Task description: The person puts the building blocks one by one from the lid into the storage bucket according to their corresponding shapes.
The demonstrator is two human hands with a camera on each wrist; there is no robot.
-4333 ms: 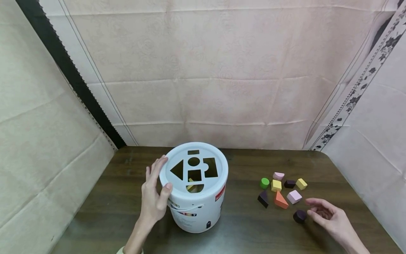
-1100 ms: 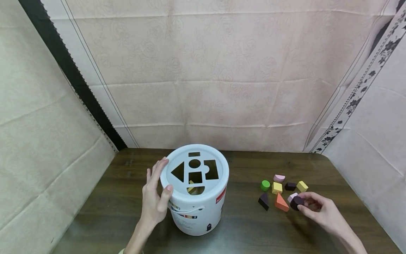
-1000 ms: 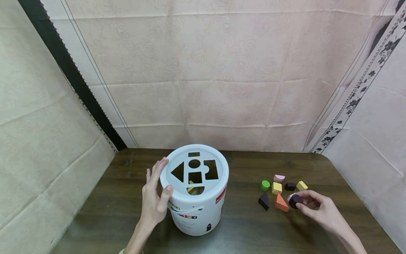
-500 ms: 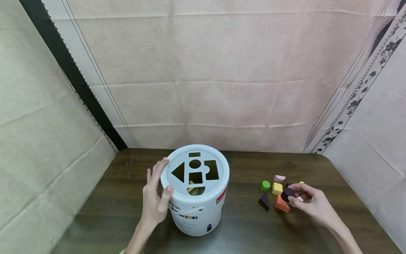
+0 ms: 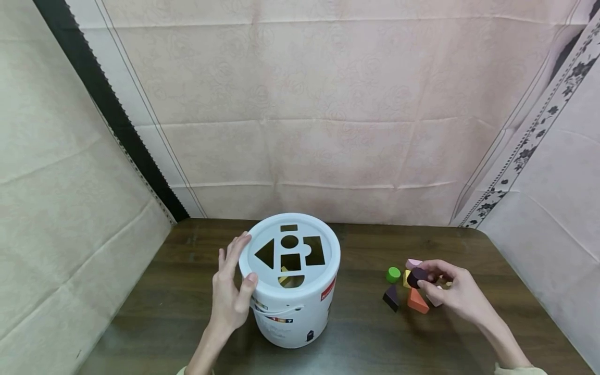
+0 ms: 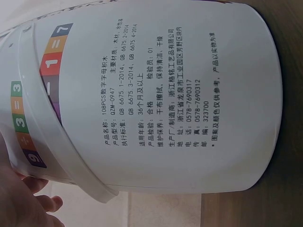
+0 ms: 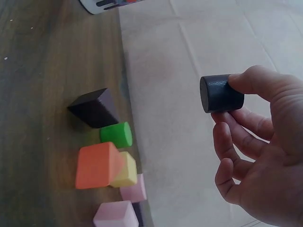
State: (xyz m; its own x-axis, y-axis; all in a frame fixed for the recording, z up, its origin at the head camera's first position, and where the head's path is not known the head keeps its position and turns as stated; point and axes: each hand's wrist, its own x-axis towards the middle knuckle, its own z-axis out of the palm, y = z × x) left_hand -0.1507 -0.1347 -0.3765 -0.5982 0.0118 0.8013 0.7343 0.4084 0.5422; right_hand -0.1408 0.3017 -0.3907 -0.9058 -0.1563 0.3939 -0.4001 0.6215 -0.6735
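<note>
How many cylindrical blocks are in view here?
2: a dark cylinder held by the right hand, and a green cylinder on the table. More may be hidden inside the bucket or behind that hand.

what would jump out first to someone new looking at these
Probably the white bucket, standing on the table with the left hand touching its lid. Next, the dark round block in the right hand, held over colourful blocks on the table's right side.

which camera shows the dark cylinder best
The right wrist view: the dark cylinder appears large, flat end and curved side showing, pinched by the right hand. The head view shows it small, partly covering a yellow block; the left wrist view doesn't show it.
</note>
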